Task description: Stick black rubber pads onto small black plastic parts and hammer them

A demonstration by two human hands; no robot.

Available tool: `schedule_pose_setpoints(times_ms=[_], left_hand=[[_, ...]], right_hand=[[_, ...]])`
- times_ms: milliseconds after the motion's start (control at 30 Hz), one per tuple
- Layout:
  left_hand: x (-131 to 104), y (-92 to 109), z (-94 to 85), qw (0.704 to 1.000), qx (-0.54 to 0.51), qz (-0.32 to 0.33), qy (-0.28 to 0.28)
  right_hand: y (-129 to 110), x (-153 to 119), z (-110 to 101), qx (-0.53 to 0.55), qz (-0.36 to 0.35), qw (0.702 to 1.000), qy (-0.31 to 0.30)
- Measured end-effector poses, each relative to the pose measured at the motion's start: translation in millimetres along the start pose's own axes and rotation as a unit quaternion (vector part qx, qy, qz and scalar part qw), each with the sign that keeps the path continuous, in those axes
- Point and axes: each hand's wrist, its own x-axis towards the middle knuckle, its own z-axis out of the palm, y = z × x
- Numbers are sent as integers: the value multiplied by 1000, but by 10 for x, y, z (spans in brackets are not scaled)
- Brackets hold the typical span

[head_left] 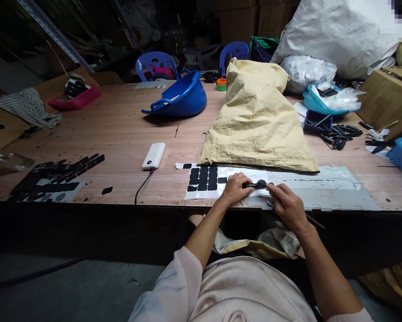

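Observation:
A small black part with a round end (261,184) is held between my two hands near the table's front edge. My left hand (236,188) pinches its left end, fingers closed. At its right side, the closed fingertips of my right hand (287,205) meet the round end. A thin dark rod (315,221) shows below my right hand; how it is held is unclear. Left of my hands lies a white sheet (203,194) with rows of black rounded stickers (203,179). Beneath and to the right is a grey sheet (341,197) with tape on it.
A cream sack (259,120) stands just beyond my hands. On the wooden table (110,134) are a white power bank (154,155) with a cable, a tilted blue basin (187,96), black strips (69,172) at left, and black pieces (343,134) by a cardboard box (388,100).

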Motion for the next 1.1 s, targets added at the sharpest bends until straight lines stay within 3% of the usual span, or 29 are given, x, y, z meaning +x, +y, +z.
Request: schedule_pose_setpoints(times_ms=[167,433,733,900,1000,1100], left_hand=[[-4,27,-5,1000,18,-5,3],[-12,69,-5,999,51,-11,-6],[-36,63,-28,998,56,-1,-23],[-372,118,-35,994,26,85,-67],[-567,154,-13,992,23,103,-74],[-511,197,24,995,22,83,-48]], right_hand=[[192,105,-86,-18,19,999,47],[733,192,-130,-156,1,987,45],[729,166,-74,-170,15,984,50],[730,160,-62,-172,20,984,50],[720,158,-56,-176,26,983,47],[706,161,-56,-183,27,982,46]])
